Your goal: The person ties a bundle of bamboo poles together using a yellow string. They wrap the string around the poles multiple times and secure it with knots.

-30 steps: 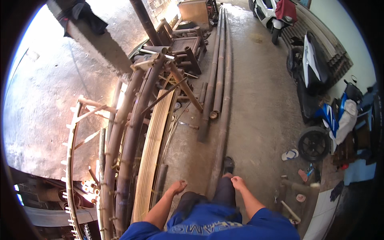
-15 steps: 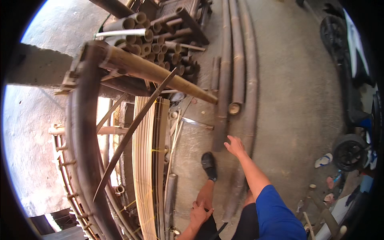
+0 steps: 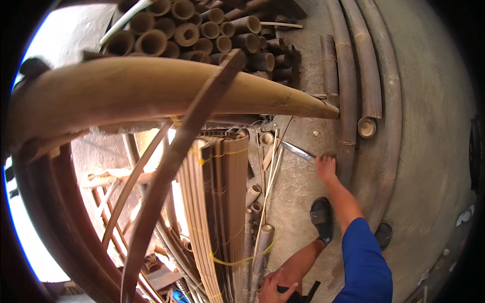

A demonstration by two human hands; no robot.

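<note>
A machete (image 3: 299,151) with a long bright blade lies on the concrete floor. At its handle end my right hand (image 3: 326,167) reaches down, fingers curled closed over the handle, which they hide. My left hand (image 3: 276,289) rests on my bent leg near the knee, thumb apart from the fingers, with nothing seen in it. Just right of my right hand runs a long dark bamboo pole (image 3: 346,116) on the floor.
A thick tapered bamboo pole (image 3: 166,86) juts across the left, with a dark wooden strip (image 3: 174,171) slanting over it. Bundled bamboo slats (image 3: 236,187) stand below. Cut bamboo tubes (image 3: 187,34) are stacked at the back. More long poles (image 3: 365,55) lie on the right.
My right hand has moved from beside the long poles to the machete's handle and closed there. The view has swung left and come nearer; my left hand stays on my leg.
</note>
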